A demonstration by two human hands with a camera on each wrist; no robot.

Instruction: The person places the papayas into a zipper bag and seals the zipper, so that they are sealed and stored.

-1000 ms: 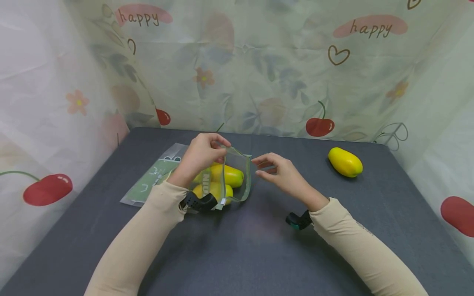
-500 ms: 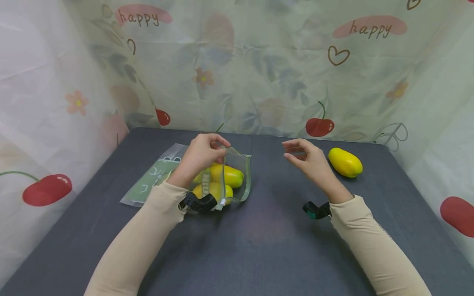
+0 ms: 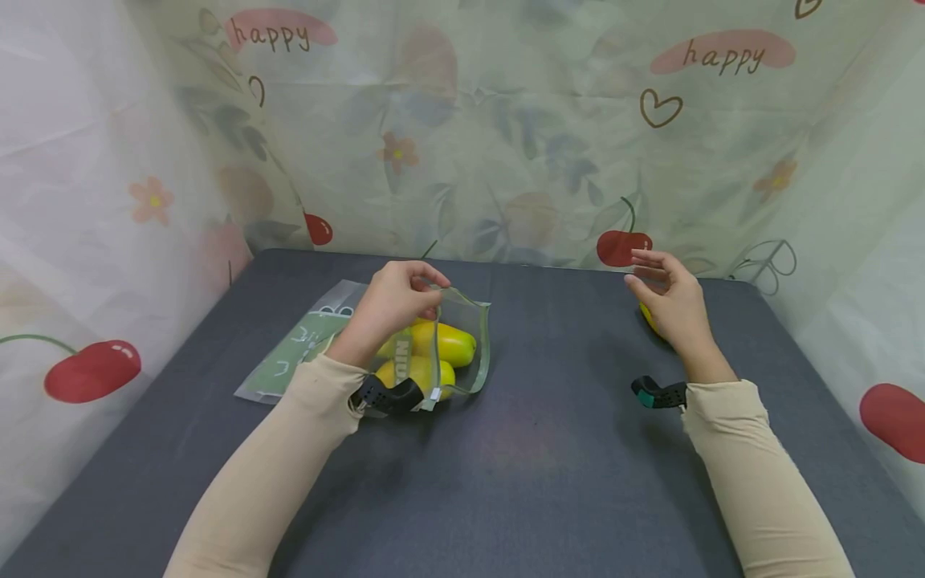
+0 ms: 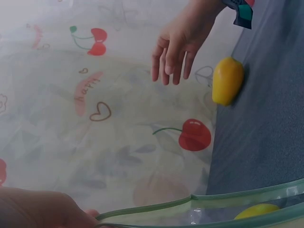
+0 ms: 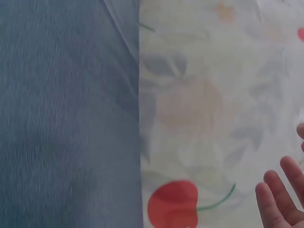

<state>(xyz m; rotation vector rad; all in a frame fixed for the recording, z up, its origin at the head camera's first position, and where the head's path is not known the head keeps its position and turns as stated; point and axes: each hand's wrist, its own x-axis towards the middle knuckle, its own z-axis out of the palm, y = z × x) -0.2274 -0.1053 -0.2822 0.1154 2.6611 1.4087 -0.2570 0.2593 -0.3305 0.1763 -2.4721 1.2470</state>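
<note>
On the left of the table lies a clear zip bag [image 3: 292, 357] with green print, its mouth held apart toward the right. Two yellow papayas [image 3: 454, 345] show inside it. My left hand [image 3: 393, 301] pinches the upper rim of the bag; the left wrist view shows the green-edged mouth [image 4: 247, 209] beside the thumb. Over at the right, my right hand [image 3: 672, 301] is above a third yellow papaya [image 3: 648, 319], mostly hiding it in the head view. The left wrist view shows that papaya [image 4: 228, 80] whole on the table, with the right hand's fingers apart from it.
The dark grey table [image 3: 506, 482] ends at a patterned curtain [image 3: 506, 160] along the back. More curtain hangs on the left and right sides. A black wrist device [image 3: 658, 393] sits on each arm.
My right hand has moved from beside the bag's mouth to the right, and now covers most of the lone papaya from the head view. The left hand and the bag stay in place.
</note>
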